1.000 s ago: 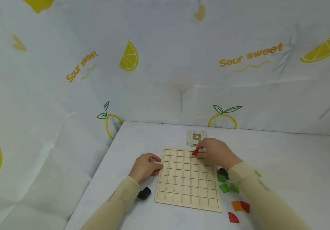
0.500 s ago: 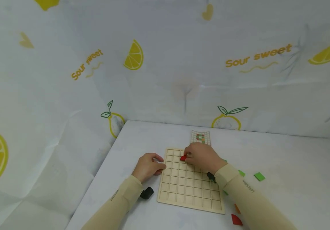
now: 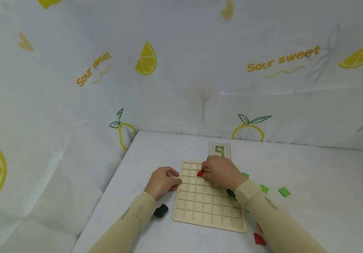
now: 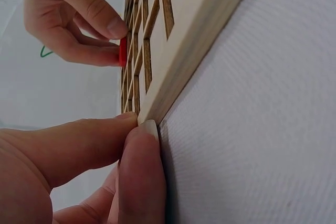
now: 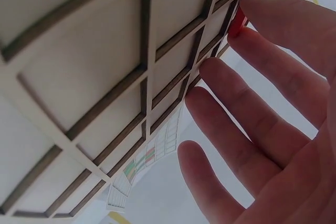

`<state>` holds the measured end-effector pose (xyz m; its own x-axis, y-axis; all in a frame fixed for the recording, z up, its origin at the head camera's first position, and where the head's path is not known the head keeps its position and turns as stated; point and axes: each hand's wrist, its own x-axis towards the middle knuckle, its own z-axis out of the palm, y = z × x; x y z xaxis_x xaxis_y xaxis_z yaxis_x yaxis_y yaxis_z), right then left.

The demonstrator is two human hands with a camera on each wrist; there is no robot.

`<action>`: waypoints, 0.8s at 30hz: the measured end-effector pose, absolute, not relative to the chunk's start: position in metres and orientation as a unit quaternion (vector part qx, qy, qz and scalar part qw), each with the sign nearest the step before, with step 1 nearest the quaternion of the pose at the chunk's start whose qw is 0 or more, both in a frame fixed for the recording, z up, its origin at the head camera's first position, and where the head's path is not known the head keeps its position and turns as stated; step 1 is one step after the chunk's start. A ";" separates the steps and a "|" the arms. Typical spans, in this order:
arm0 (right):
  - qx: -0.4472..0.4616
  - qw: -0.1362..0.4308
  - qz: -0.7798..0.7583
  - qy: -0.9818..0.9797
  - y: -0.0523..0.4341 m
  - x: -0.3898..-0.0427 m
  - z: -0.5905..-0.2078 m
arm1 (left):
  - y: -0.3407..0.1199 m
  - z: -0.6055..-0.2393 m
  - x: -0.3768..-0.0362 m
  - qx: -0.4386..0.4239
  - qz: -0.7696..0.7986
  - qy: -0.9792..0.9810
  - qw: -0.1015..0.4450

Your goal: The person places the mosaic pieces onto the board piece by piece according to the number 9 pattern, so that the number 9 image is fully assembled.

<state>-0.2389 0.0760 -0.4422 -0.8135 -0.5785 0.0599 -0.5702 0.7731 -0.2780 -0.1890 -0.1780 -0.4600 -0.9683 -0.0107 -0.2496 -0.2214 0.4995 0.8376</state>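
Right hand (image 3: 221,172) pinches a red tile (image 3: 201,173) between thumb and forefinger, set at a cell in the second row near the far edge of the wooden grid board (image 3: 208,207). Left hand (image 3: 161,181) grips the board's left edge, fingers (image 4: 142,171) curled against it. Judged barely begun: every visible cell is bare, and loose green tiles (image 3: 284,192) and a red one (image 3: 259,239) lie on the desk (image 3: 320,182) right of the board.

Pale matt wooden grid board (image 3: 207,202) under both hands, glossy red plastic tile (image 3: 201,173) at right fingertips, textured white tabletop (image 3: 311,211) beneath
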 end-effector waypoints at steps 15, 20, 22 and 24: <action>-0.301 0.010 -0.132 0.944 0.078 -0.237 -0.442 | -0.176 -0.460 -0.190 -0.064 0.495 0.859 0.110; -0.298 0.014 -0.132 0.945 0.077 -0.237 -0.442 | -0.176 -0.461 -0.190 -0.070 0.492 0.861 0.111; -0.301 0.015 -0.132 0.944 0.078 -0.237 -0.442 | -0.176 -0.461 -0.190 -0.074 0.492 0.860 0.112; -0.303 0.020 -0.132 0.944 0.080 -0.238 -0.441 | -0.177 -0.461 -0.190 -0.075 0.491 0.861 0.112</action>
